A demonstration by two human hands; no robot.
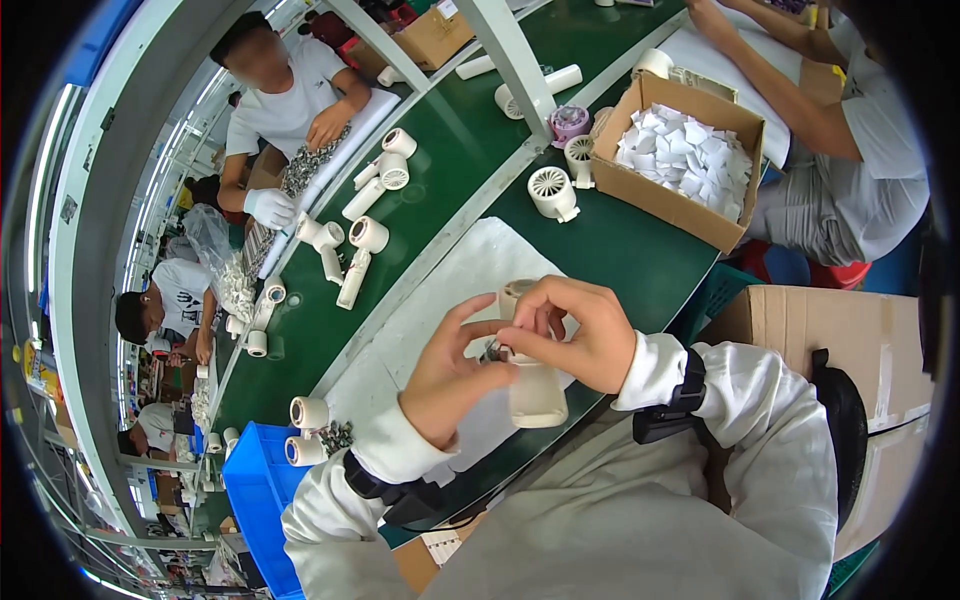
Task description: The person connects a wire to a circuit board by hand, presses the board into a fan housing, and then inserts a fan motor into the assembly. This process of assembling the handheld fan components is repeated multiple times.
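A white plastic fan housing hangs between my hands, over the front edge of the bench. My left hand curls around its left side, with the thumb against it. Coming from the right, my right hand pinches at the housing's middle with thumb and bent forefinger. Between the fingertips shows a small dark, metallic-looking part; its kind is too small to make out. The fingers partly cover the housing's upper end. Below the hands lies a white sheet on the green bench.
An open cardboard box of white pieces stands at the right; a round fan housing is beside it. A blue bin and small motor-like parts are at the left. Several white fan bodies lie across the divider. Co-workers sit around.
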